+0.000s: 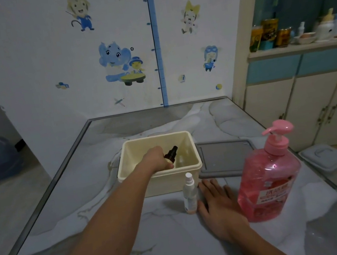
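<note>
- Bottle [171,153] is showing small and dark brown with a black spray cap, tilting cap-up to the right inside the open top of the cream bin [167,182].
- Left hand [157,159] is reaching over the bin's near rim, fingers curling round the bottle's lower body.
- Right hand [216,201] is lying flat on the table [112,224], fingers straight, between a white sprayer [189,194] and a pink pump bottle [268,179].

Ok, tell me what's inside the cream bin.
The left hand holds a small dark bottle inside the cream bin. Its front wall and the hand hide the near floor, so other contents cannot be told.
</note>
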Available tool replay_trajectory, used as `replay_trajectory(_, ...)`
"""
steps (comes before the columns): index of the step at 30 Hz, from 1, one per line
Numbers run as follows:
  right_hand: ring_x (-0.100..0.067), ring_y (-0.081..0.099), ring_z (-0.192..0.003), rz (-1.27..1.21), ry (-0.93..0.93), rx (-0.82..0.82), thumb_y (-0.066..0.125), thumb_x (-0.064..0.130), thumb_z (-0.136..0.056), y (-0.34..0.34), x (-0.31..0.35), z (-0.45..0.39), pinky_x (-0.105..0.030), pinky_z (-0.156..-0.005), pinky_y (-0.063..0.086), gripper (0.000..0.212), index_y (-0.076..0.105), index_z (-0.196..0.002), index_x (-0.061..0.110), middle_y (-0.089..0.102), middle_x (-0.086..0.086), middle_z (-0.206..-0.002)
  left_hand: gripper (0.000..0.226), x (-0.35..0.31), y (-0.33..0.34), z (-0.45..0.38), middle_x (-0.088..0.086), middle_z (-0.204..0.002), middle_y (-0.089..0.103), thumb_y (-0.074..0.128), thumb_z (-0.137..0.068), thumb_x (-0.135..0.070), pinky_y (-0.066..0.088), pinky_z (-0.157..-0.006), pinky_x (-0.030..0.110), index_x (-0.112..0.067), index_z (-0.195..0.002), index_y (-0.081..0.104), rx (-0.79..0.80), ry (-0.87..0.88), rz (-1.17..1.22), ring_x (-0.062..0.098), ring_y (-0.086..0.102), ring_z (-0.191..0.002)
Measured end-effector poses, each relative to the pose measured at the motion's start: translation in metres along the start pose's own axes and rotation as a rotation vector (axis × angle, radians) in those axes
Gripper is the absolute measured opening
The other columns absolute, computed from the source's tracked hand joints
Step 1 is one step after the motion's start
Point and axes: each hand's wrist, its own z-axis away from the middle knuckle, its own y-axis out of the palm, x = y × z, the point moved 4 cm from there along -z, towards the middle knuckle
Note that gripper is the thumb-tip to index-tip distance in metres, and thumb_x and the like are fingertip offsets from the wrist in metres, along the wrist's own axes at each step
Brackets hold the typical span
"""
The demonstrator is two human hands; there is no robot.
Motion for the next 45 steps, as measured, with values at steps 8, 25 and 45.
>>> replay_trajectory(8, -0.011, 0.002, -0.147, 0.005, -0.005, -0.022, 0.021, 0.045, -0.095, -0.001, 0.000, 0.000, -0.039, -0.121, 0.003, 0.060, 0.014, -0.151, 0.025, 0.010, 0.007, -0.159, 0.024, -0.007, 0.011, -0.013, 0.005, -0.082, 0.059, 0.072, -0.077, -0.030, 0.044, -0.068, 0.028, -0.012, -0.082, 0.056, 0.049, -0.009, -0.060, 0.022, 0.059, -0.082)
replay_trajectory(25, -0.011, 0.004, -0.147, 0.012, 0.011, -0.024, 0.022, 0.046, -0.095, 0.003, 0.000, -0.001, -0.039, -0.121, 0.001, 0.059, 0.015, -0.151, 0.027, 0.011, 0.007, -0.159, 0.025, -0.034, -0.006, 0.093, 0.000, -0.082, 0.066, 0.043, -0.099, -0.028, 0.054, -0.073, 0.044, -0.014, -0.091, 0.063, -0.466, 0.521, 0.599, 0.015, 0.063, -0.076)
replay_trajectory(45, -0.012, 0.006, -0.147, 0.028, -0.006, -0.045, 0.020, 0.045, -0.097, 0.002, 0.001, 0.003, -0.039, -0.121, 0.005, 0.057, 0.017, -0.150, 0.025, 0.014, 0.005, -0.159, 0.044, 0.001, 0.074, 0.119, -0.015, -0.119, 0.062, 0.073, -0.081, -0.031, 0.051, -0.095, 0.033, -0.039, -0.117, 0.049, -0.147, 0.319, 0.586, 0.003, 0.059, -0.106)
